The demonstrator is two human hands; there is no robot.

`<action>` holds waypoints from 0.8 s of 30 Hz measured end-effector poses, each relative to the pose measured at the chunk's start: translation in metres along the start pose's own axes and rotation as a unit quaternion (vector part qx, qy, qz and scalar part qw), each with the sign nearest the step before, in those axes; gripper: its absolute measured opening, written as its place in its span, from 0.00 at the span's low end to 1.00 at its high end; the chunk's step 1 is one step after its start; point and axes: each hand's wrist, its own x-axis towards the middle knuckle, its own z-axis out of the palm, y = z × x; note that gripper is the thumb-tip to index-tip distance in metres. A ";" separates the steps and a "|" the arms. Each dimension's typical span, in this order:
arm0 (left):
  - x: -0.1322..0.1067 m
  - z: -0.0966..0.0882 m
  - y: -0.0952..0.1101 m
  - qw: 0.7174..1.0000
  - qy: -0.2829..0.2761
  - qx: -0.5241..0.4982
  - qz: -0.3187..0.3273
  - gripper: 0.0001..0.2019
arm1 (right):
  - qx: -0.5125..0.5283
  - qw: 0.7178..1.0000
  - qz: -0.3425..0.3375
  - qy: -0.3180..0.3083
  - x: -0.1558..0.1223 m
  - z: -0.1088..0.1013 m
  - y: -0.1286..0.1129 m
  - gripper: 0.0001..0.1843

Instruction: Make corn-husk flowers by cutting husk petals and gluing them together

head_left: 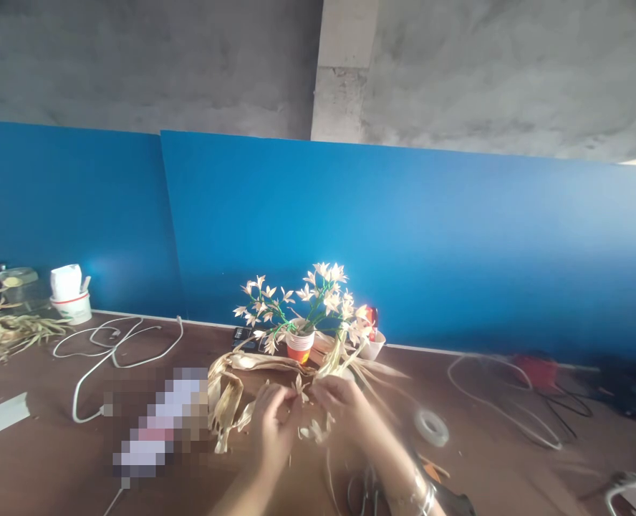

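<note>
– Small cream dried-husk flower [300,388], is that what the hands are on?
– Yes. It sits just above the brown tabletop [54,459], near the front edge, dead centre between them. The left hand [272,426] meets it from nine o'clock and the right hand [344,410] from three o'clock, each with fingertips pinched on it. Neither is nearer; they share it.
– Which way does it lie?
– Petals fan up toward twelve o'clock. Its stem end, if it has one, is blurred, so I cannot tell its line.
– What's around it?
– At twelve o'clock, close behind, an orange-and-white paper cup [299,346] holds a bunch of similar flowers on green stems [318,294], with a plain white cup [372,348] near it on the three o'clock side. Curled tan husk strips [226,405] lie at nine o'clock, near the left hand. Loose pale petals [314,431] lie under the fingers at six. A clear tape roll [432,427] lies at three o'clock, well apart. Dark-handled scissors [364,491] sit at five, by the right wrist. A white cable [114,344] loops away at ten.
– Anything in the way?
– Only the husk strips and the paper cup crowd it. Nothing comes between the hands.
</note>
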 end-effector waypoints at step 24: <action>0.005 0.002 0.005 0.978 -0.123 -0.074 -0.153 0.09 | 0.009 0.998 0.046 0.046 0.000 0.008 -0.004 0.15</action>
